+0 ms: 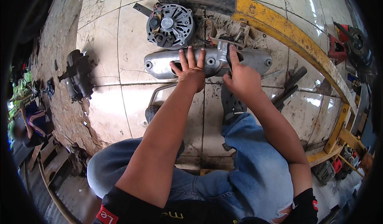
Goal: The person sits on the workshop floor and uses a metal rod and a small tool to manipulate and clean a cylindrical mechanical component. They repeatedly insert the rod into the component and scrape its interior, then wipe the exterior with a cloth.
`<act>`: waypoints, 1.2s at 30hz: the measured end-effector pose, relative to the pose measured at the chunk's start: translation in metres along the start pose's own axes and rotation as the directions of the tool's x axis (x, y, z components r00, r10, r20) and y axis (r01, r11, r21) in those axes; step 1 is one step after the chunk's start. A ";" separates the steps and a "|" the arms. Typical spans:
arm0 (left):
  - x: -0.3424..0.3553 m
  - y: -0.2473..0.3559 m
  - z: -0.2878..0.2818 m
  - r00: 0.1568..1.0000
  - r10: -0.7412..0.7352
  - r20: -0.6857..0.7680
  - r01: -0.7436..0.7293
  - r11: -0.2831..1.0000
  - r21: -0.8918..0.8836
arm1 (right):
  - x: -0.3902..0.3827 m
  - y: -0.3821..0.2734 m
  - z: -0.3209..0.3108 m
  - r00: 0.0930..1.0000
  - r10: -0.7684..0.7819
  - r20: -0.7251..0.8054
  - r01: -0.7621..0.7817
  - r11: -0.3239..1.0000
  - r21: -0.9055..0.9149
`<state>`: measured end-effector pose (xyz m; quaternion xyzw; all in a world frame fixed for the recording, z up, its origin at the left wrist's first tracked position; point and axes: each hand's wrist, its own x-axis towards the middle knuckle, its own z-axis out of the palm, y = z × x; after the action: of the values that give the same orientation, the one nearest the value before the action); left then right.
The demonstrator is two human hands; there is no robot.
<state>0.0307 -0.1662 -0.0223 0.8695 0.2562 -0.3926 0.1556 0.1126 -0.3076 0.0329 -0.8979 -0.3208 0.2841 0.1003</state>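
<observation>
A long silver metal casting (159,64), with bolt holes at its ends and openings along it, lies crosswise on the tiles in front of me. My left hand (191,70) rests on its left half, fingers spread and flat on the metal. At the raised neck right of its middle is my right hand (241,74), index finger stretched along the neck and the other fingers curled in. A thin dark edge shows beside that finger; what it belongs to I cannot make out. Behind the casting stand an alternator (169,26) and a small open box (235,40) holding bolts.
A yellow and black steel frame (279,26) curves round the back and right. To the left lies a dark metal part (77,76). Dark tubes (293,84) lie right of the casting, a bent rod (157,92) before it. Another person (34,122) sits far left.
</observation>
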 end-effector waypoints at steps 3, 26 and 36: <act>0.000 0.001 0.001 0.999 -0.014 -0.039 0.014 1.000 0.019 | 0.001 0.007 0.001 1.000 -0.012 0.019 0.012 0.999 0.031; 0.001 -0.002 0.005 0.999 -0.009 -0.052 0.010 1.000 0.026 | -0.001 0.007 -0.003 0.999 -0.044 0.002 0.044 0.999 -0.019; 0.003 -0.001 0.002 0.999 0.021 -0.045 -0.021 1.000 0.002 | 0.004 0.006 0.010 1.000 -0.021 -0.015 0.023 0.991 0.129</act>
<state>0.0308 -0.1654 -0.0263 0.8809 0.2503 -0.3714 0.1531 0.1127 -0.3094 0.0210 -0.8880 -0.3108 0.2969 0.1636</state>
